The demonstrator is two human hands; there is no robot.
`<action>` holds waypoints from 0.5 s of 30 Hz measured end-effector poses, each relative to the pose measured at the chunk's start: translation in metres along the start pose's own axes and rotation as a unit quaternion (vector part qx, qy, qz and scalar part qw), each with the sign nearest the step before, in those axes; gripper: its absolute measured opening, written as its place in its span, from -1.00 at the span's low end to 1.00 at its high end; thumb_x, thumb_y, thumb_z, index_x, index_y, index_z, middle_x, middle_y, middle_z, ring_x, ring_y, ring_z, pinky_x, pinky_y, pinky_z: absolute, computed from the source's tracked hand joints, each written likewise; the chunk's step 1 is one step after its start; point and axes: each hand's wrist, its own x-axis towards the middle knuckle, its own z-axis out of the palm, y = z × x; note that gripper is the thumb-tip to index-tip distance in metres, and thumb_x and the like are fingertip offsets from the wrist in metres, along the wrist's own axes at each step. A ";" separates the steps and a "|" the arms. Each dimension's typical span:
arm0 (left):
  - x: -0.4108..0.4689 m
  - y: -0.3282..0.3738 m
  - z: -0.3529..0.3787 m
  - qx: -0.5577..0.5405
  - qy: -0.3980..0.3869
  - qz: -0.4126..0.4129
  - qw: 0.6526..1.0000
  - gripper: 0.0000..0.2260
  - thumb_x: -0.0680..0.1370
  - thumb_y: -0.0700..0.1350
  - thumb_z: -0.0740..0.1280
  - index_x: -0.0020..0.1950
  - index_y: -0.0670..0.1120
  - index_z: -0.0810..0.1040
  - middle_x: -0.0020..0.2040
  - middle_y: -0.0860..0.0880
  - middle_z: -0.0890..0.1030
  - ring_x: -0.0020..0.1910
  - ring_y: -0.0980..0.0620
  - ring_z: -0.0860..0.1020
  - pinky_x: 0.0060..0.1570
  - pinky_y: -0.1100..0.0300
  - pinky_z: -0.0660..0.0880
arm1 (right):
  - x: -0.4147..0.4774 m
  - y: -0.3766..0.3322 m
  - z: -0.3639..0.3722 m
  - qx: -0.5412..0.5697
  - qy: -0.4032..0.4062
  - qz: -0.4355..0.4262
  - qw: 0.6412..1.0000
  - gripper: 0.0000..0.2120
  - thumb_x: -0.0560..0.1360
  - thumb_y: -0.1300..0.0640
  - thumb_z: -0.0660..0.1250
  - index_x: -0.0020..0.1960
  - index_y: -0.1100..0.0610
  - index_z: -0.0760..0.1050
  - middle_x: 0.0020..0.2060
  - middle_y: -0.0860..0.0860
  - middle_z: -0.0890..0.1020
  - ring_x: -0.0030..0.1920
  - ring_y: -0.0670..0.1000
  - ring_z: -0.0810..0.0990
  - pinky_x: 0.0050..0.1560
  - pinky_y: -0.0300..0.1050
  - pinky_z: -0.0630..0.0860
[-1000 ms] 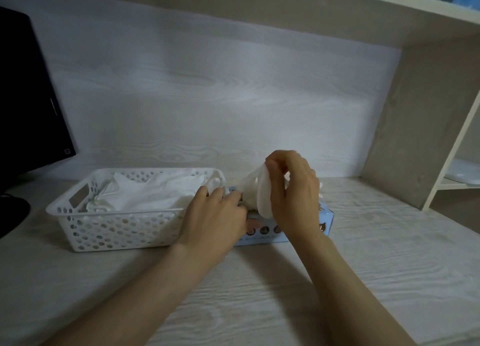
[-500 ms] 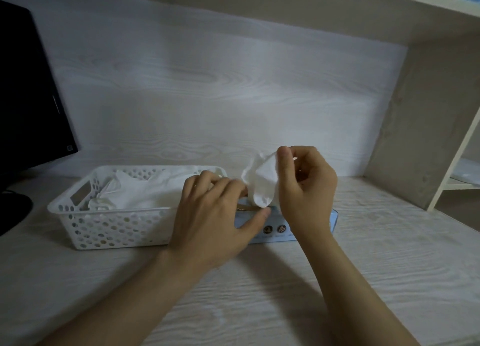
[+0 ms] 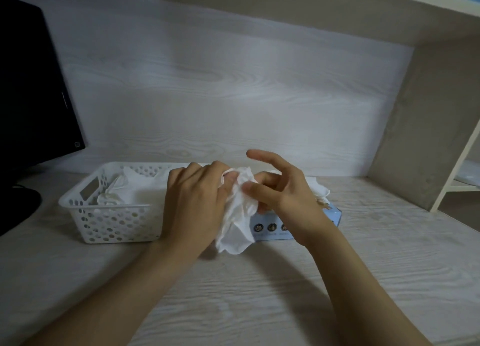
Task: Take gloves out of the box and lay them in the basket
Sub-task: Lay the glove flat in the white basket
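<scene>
A white glove (image 3: 237,216) hangs crumpled between my two hands, in front of the light blue glove box (image 3: 272,227). My left hand (image 3: 194,205) grips its upper left part with curled fingers. My right hand (image 3: 283,192) pinches it with thumb and a finger, the index finger raised. More white glove material (image 3: 319,191) sticks out of the box top behind my right hand. The white perforated basket (image 3: 104,221) stands left of the box and holds several white gloves (image 3: 135,187).
A black monitor (image 3: 31,86) and its stand (image 3: 15,210) occupy the far left of the pale wooden desk (image 3: 259,293). A wooden shelf upright (image 3: 426,127) rises at the right, with a white back panel behind everything.
The glove has come out of the box and dropped lower. My left hand moved from the box top onto the glove, and both hands now hold it in front of the box.
</scene>
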 end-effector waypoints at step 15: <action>-0.004 0.013 -0.019 -0.115 -0.054 0.106 0.986 -0.45 0.52 0.38 0.30 0.19 -0.06 0.59 0.10 0.04 0.54 0.05 0.00 0.52 0.09 0.00 0.40 | 0.004 0.005 0.001 0.115 0.068 0.021 0.991 -0.70 0.66 0.36 0.23 0.03 0.14 0.71 -0.13 0.29 0.59 -0.14 0.26 0.49 -0.10 0.15 0.46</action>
